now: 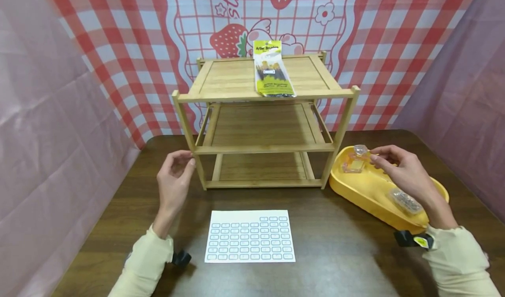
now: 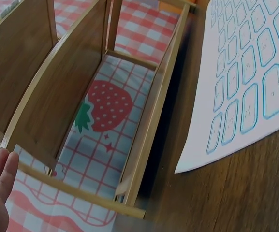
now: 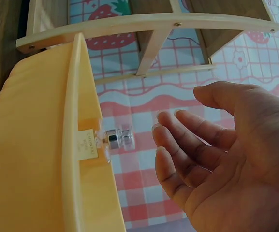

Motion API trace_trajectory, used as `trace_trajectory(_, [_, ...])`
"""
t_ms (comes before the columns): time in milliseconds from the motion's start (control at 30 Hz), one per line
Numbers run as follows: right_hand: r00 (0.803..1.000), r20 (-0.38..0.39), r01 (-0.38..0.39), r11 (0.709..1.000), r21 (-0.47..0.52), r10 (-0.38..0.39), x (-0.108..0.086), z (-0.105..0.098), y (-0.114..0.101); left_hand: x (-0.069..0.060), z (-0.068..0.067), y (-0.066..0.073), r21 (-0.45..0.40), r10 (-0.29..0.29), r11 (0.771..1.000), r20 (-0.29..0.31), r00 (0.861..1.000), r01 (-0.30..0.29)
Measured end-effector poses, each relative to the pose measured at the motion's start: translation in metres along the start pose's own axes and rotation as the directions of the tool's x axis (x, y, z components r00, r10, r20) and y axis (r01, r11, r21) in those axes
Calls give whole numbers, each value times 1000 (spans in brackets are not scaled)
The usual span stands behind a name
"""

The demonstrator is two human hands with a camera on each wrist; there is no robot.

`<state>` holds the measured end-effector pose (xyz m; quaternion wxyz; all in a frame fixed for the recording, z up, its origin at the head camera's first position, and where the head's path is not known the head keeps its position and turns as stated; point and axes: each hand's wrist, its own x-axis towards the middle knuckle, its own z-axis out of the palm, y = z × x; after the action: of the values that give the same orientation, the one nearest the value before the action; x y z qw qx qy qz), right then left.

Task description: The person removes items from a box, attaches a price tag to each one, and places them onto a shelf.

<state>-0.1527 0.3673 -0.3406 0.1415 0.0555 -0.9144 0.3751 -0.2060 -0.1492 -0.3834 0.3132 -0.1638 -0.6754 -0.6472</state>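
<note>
A three-tier wooden shelf rack [image 1: 264, 148] stands on the table. My left hand [image 1: 173, 178] is at its left front post, fingers loosely bent; in the left wrist view the fingertips [image 2: 6, 166] are by the shelf edge, and contact is hard to tell. Something small and clear shows beside them, too cut off to name. My right hand [image 1: 406, 170] is beside a clear perfume bottle [image 1: 354, 162] that stands in a yellow tray [image 1: 355, 196]. In the right wrist view a gap separates its relaxed fingers [image 3: 166, 166] from the bottle's clear cap.
A pack of artist brushes [image 1: 272, 71] lies on the rack's top tier. A clear pack of small bits [image 1: 406, 200] is in the tray. In front of the rack a white sheet of blue-framed labels [image 1: 250, 236] lies on the table. A checked strawberry cloth [image 1: 138, 47] hangs behind.
</note>
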Motion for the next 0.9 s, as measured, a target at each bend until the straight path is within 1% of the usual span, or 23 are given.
trace_trajectory(100, [1000, -8, -7, 1000, -4, 7, 0, 0, 2, -3, 6, 1, 2, 3, 1000, 30, 1000, -3])
trace_trajectory(300, [1000, -16, -6, 1000, -2, 6, 3, 2, 9, -12, 22, 2, -34, -31, 999, 107, 994, 34])
trace_trajectory(433, [1000, -13, -15, 1000, -2, 15, 3, 2, 13, -16, 34, 5, -52, -39, 998, 161, 986, 48])
trace_trajectory(667, [999, 5, -51, 999, -6, 51, 2, 3, 17, -20, 52, 8, -84, -70, 992, 218, 973, 90])
trace_trajectory(800, [999, 2, -50, 999, 12, 50, 3, 5, 19, -24, 60, 8, -92, -88, 989, 255, 963, 115])
trace_trajectory(900, [999, 0, -48, 999, 7, 48, 3, 6, 20, -26, 66, 7, -91, -105, 986, 285, 953, 137])
